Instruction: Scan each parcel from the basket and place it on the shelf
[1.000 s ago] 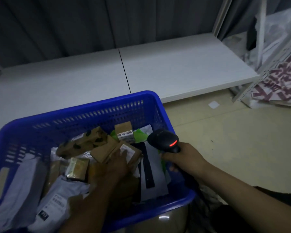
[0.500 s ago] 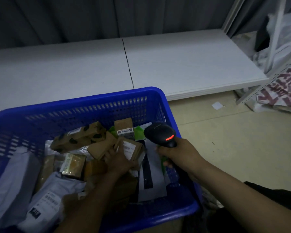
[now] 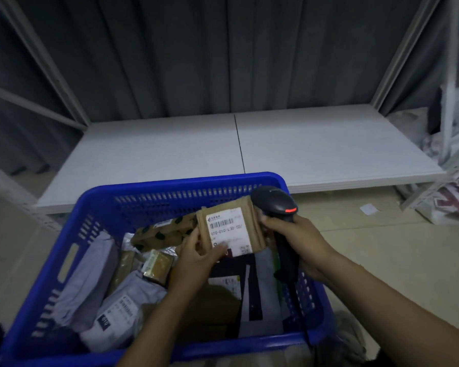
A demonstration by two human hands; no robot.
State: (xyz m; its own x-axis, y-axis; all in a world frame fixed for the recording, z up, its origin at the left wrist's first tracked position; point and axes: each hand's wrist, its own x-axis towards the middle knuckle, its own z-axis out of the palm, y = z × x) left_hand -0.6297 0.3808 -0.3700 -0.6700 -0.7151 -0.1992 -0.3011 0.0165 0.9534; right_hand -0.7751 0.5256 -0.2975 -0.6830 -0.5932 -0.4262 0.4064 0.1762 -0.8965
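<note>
My left hand [image 3: 196, 256] holds a small brown cardboard parcel [image 3: 229, 229] by its lower left corner, lifted above the blue basket [image 3: 72, 234], its white barcode label facing me. My right hand [image 3: 300, 241] grips a black handheld scanner [image 3: 274, 202] with a red light lit; the scanner head sits right beside the parcel's right edge and the fingertips touch that edge. Several more parcels lie in the basket: grey mailer bags [image 3: 122, 313], a spotted brown box [image 3: 164, 233] and small cartons. The low white shelf [image 3: 170, 154] stretches behind the basket.
White metal shelf posts [image 3: 398, 56] rise at both sides, with a dark curtain behind. Printed plastic bags [image 3: 453, 205] lie on the floor at the right. A scrap of paper [image 3: 368, 209] lies on the beige floor beside the basket.
My left hand has lifted the brown parcel out of the pile and turned its label up. The scanner hand has come in against the parcel. The view has tilted upward.
</note>
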